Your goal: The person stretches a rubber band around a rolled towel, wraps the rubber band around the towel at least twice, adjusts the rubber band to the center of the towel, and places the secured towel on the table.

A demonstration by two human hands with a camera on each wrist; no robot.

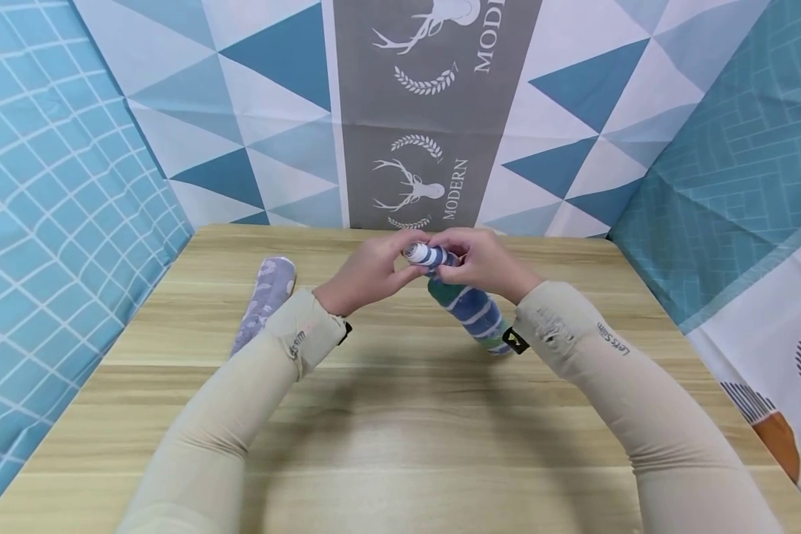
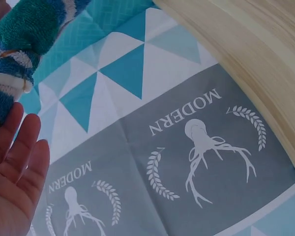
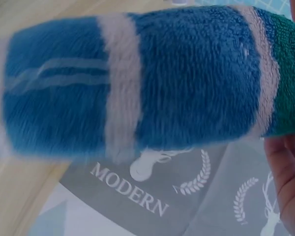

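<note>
A rolled striped towel [image 1: 475, 311] in blue, green and white hangs slanting above the table, its narrow end up between both hands. My right hand [image 1: 486, 259] pinches it just below that end. The left hand [image 1: 372, 273] has thumb and forefinger on either side of the narrow tip, and its other fingers are fairly straight in the left wrist view. A thin brownish band crosses the towel [image 2: 27, 34] where it narrows. The thick blue part of the towel [image 3: 187, 78] fills the right wrist view, slightly blurred.
Left of the hands, a rolled lavender towel [image 1: 267, 293] with a pale pattern lies on the wooden table [image 1: 387, 445], partly behind the left forearm. Patterned cloth walls [image 1: 434, 111] stand at the back and both sides.
</note>
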